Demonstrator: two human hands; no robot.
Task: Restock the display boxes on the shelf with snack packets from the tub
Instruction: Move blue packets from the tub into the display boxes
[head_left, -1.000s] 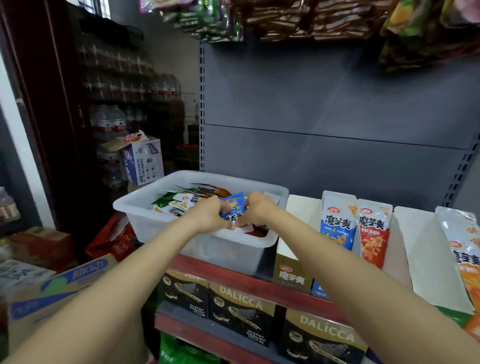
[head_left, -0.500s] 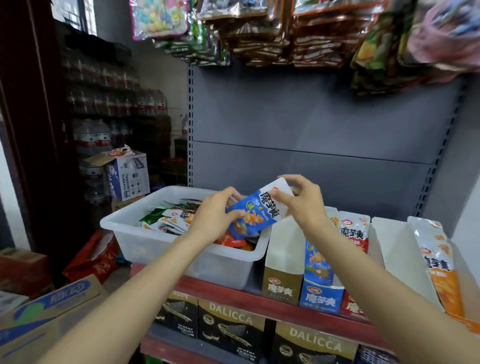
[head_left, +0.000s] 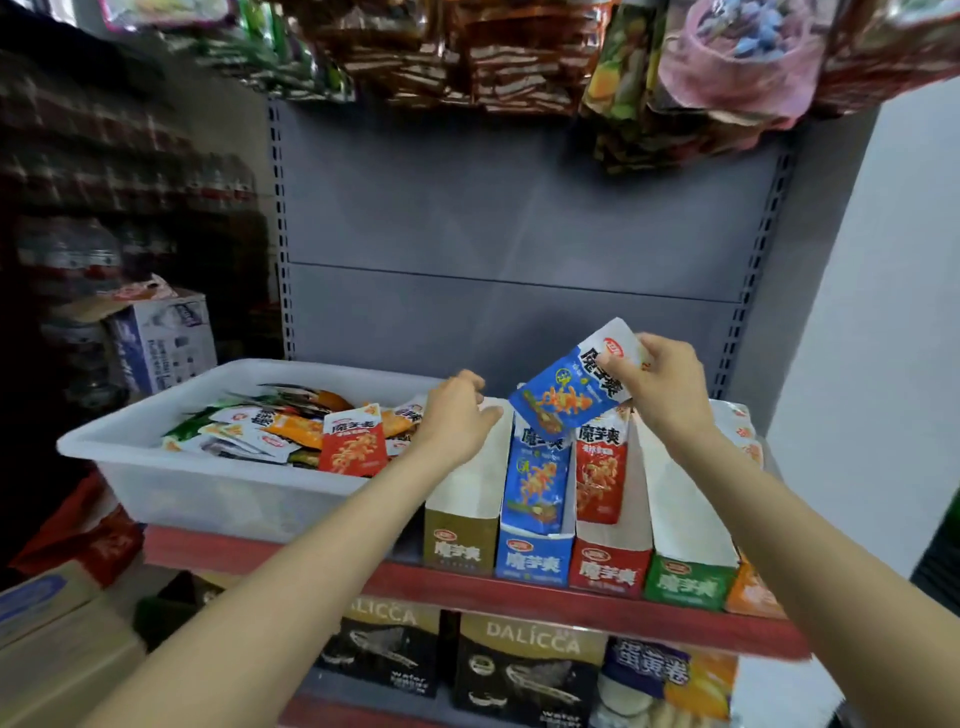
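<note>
A translucent white tub (head_left: 156, 483) on the red shelf holds several mixed snack packets (head_left: 353, 441). To its right stand display boxes: gold (head_left: 453, 545), blue (head_left: 535, 558), red (head_left: 608, 571), green (head_left: 688, 582) and orange (head_left: 750, 592). My right hand (head_left: 660, 387) pinches a blue snack packet (head_left: 566, 389) by its top, tilted just above the blue box, which holds another blue packet (head_left: 537, 478). My left hand (head_left: 457, 415) hovers empty, fingers loosely curled, over the tub's right rim beside the gold box.
Bagged snacks (head_left: 519, 57) hang overhead from the grey shelf back. Dark DALICCA cartons (head_left: 524, 670) fill the shelf below. Cardboard boxes (head_left: 161, 338) and stacked water bottles crowd the floor at left. A white wall (head_left: 883, 338) is at right.
Both hands lifted a blue packet out of the tub. The left hand let go; the right hand carried the packet rightward over the blue display box. The view turned right.
</note>
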